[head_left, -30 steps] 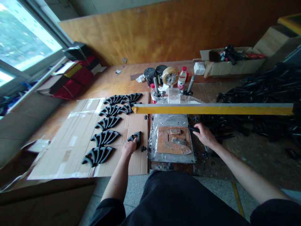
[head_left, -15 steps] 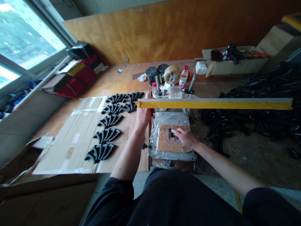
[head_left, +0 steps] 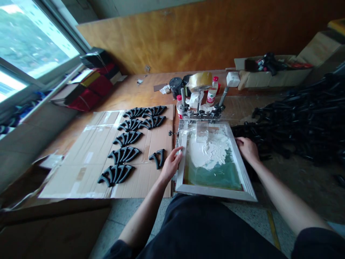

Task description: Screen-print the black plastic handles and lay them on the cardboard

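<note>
In front of me a screen-printing frame (head_left: 215,189) lies flat, its pale rails around a green mesh (head_left: 212,178). White paste (head_left: 199,154) is smeared thickly over the upper part of that mesh, with a clear plate (head_left: 201,131) at its far end. My left hand (head_left: 172,163) is at the left rail, fingers stretched out and fingertips at its edge. Against the right rail, the fingers of my right hand (head_left: 248,149) are curled round its outer side; their tips are partly hidden. A small black curved part (head_left: 157,158) lies on cardboard left of my left hand.
Several fanned groups of black curved parts (head_left: 124,155) lie on the cardboard sheet (head_left: 81,158). Behind the frame stand a clamp bar (head_left: 202,116), a tape roll (head_left: 199,82), bottles (head_left: 212,91) and a black tub (head_left: 175,86). A dark heap of parts (head_left: 296,108) fills the right side.
The screen frame has swung down from raised and edge-on to flat, covering the board. My left hand has come down with it; my right hand has left the small black part for the right rail.
</note>
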Demonstrator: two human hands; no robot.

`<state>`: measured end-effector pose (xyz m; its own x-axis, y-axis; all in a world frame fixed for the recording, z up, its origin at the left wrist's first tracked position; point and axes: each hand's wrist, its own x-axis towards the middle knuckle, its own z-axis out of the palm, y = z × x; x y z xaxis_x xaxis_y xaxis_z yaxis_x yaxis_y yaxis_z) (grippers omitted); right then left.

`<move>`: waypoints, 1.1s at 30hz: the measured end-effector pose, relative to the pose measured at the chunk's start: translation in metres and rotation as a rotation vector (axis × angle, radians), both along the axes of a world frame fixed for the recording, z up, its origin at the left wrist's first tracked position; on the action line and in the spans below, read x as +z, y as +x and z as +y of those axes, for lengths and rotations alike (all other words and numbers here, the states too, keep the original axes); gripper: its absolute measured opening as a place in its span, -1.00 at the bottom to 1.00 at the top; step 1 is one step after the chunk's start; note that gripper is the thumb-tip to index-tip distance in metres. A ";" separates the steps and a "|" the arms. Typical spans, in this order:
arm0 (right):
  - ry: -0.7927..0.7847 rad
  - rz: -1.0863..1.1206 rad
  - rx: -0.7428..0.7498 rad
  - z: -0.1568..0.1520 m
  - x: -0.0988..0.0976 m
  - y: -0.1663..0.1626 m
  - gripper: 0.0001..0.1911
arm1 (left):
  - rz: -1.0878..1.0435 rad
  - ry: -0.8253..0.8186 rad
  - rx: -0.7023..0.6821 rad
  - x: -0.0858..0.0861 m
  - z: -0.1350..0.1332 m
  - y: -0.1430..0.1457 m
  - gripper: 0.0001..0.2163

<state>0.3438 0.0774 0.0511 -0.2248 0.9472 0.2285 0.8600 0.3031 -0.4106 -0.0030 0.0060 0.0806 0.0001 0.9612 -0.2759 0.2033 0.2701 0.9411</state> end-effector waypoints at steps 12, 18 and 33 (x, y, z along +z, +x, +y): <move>-0.039 -0.190 0.316 -0.005 0.024 -0.123 -0.92 | 0.296 -0.066 -0.032 -0.064 0.002 -0.002 -0.51; -0.059 -0.139 0.768 -0.036 0.027 -0.090 -0.73 | 0.290 -0.072 -0.039 -0.070 0.001 -0.002 -0.49; 0.009 0.074 0.464 -0.019 0.032 -0.107 -0.74 | 0.153 -0.100 -0.017 -0.047 0.001 -0.002 -0.45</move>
<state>0.2370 0.0588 0.0828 -0.6067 0.7484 0.2681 0.6013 0.6526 -0.4611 -0.0046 0.0069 0.0333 -0.0336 0.9290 -0.3684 0.3471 0.3566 0.8674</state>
